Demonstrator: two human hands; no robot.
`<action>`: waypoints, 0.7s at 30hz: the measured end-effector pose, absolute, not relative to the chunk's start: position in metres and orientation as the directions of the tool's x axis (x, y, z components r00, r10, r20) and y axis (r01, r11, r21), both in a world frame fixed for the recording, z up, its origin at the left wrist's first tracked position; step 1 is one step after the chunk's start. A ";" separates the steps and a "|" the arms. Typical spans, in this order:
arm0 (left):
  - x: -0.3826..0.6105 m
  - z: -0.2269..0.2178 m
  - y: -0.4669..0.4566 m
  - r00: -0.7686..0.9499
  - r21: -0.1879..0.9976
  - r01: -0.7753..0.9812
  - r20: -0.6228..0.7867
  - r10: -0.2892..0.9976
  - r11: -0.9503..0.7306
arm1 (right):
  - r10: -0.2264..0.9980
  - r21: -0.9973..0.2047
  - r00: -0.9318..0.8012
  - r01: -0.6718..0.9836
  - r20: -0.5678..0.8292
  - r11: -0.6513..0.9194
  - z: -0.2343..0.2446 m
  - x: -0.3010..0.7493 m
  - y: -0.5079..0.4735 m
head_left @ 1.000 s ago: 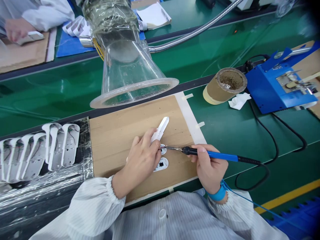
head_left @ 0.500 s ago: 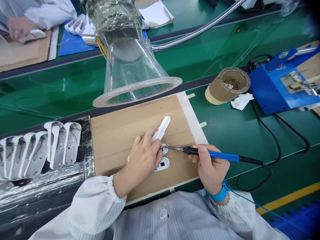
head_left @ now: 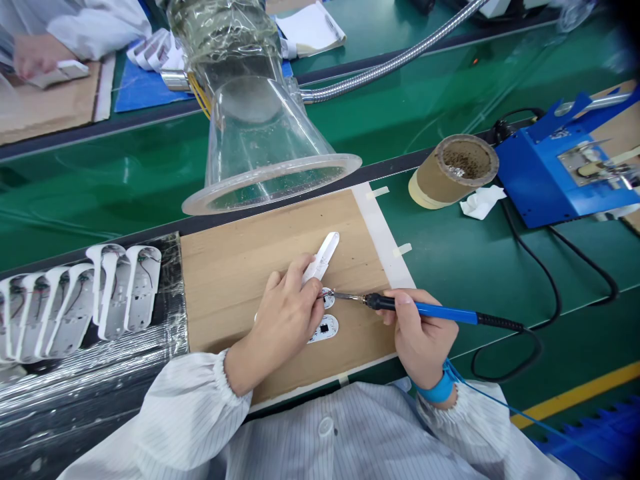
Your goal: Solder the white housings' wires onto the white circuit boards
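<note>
My right hand (head_left: 423, 333) grips a soldering iron (head_left: 425, 309) like a pen, its metal tip pointing left onto a small round white circuit board (head_left: 327, 299). Over the pale plastic housing (head_left: 323, 257) lies my left hand (head_left: 285, 313), palm down with curled fingers. Its thumb and fingertips close together beside the iron's tip, where thin wires seem to show; what they pinch is hidden. Just below, a second white board (head_left: 326, 328) with a black chip is partly covered by the left hand. The housing's middle is also out of sight beneath that hand.
A clear fume hood (head_left: 270, 133) hangs over the cardboard mat (head_left: 240, 267). Several white housings (head_left: 143, 287) with wires stand at left. At right are a brown pot (head_left: 450, 170), crumpled tissue (head_left: 483, 202), a blue device (head_left: 555, 173) and the iron's cable. A co-worker's hand (head_left: 40, 57) holds a white part.
The whole view has shifted very slightly. Both hands, the soldering iron and the boards keep the same positions relative to one another.
</note>
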State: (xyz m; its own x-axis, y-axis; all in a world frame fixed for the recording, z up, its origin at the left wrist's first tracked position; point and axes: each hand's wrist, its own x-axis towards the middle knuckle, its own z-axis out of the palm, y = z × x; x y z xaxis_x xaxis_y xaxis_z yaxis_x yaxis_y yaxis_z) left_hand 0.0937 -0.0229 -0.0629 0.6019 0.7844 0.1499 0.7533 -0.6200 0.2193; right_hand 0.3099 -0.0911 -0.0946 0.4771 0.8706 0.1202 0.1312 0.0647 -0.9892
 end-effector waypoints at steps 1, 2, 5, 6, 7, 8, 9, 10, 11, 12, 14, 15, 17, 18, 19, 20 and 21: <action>0.093 -0.063 -0.023 0.601 0.219 0.754 0.151 0.785 -0.620 | 0.870 -0.989 0.479 0.131 0.119 0.063 -0.095 0.310 -0.091; 0.093 -0.063 -0.023 0.601 0.219 0.753 0.154 0.784 -0.620 | 0.869 -0.990 0.481 0.130 0.117 0.061 -0.095 0.310 -0.091; 0.093 -0.064 -0.023 0.600 0.221 0.750 0.169 0.782 -0.623 | 0.867 -0.990 0.486 0.128 0.112 0.056 -0.095 0.310 -0.092; 0.093 -0.065 -0.023 0.601 0.220 0.749 0.173 0.780 -0.625 | 0.867 -0.990 0.485 0.128 0.115 0.059 -0.095 0.310 -0.092; 0.093 -0.065 -0.023 0.601 0.218 0.748 0.176 0.779 -0.627 | 0.867 -0.990 0.485 0.128 0.119 0.064 -0.095 0.310 -0.092; 0.093 -0.065 -0.023 0.602 0.218 0.747 0.177 0.778 -0.628 | 0.867 -0.989 0.482 0.129 0.122 0.068 -0.095 0.310 -0.091; 0.093 -0.064 -0.023 0.603 0.217 0.746 0.178 0.777 -0.629 | 0.868 -0.989 0.481 0.129 0.126 0.072 -0.095 0.310 -0.091; 0.093 -0.064 -0.022 0.604 0.218 0.745 0.181 0.776 -0.630 | 0.867 -0.989 0.480 0.129 0.130 0.076 -0.094 0.310 -0.090; 0.094 -0.064 -0.022 0.603 0.220 0.745 0.182 0.776 -0.630 | 0.867 -0.988 0.480 0.128 0.133 0.081 -0.094 0.310 -0.089; 0.094 -0.064 -0.022 0.602 0.221 0.745 0.183 0.778 -0.629 | 0.866 -0.988 0.481 0.127 0.136 0.085 -0.094 0.310 -0.089; 0.094 -0.063 -0.022 0.600 0.218 0.748 0.183 0.779 -0.627 | 0.868 -0.988 0.477 0.128 0.140 0.089 -0.094 0.310 -0.087; 0.094 -0.063 -0.022 0.599 0.215 0.749 0.184 0.779 -0.627 | 0.869 -0.987 0.473 0.130 0.142 0.090 -0.094 0.310 -0.087; 0.094 -0.064 -0.022 0.600 0.210 0.749 0.187 0.778 -0.629 | 0.875 -0.986 0.461 0.137 0.146 0.092 -0.095 0.310 -0.086; 0.095 -0.064 -0.022 0.601 0.208 0.748 0.190 0.776 -0.630 | 0.878 -0.986 0.455 0.140 0.149 0.094 -0.095 0.310 -0.086; 0.095 -0.064 -0.022 0.601 0.206 0.747 0.196 0.775 -0.632 | 0.880 -0.985 0.450 0.143 0.150 0.095 -0.095 0.310 -0.087; 0.095 -0.065 -0.022 0.601 0.202 0.746 0.203 0.773 -0.634 | 0.883 -0.985 0.445 0.144 0.150 0.094 -0.095 0.310 -0.087; 0.095 -0.065 -0.022 0.602 0.198 0.745 0.210 0.770 -0.636 | 0.885 -0.985 0.441 0.145 0.147 0.092 -0.095 0.310 -0.087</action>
State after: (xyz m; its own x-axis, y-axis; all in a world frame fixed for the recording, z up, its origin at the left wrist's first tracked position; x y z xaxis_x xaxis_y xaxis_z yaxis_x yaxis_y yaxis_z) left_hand 0.0953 -0.0220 -0.0650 0.6019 0.7704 0.2102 0.7454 -0.6364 0.1983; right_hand 0.3101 -0.0874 -0.0954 0.4413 0.8852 0.1470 0.1446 0.0916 -0.9852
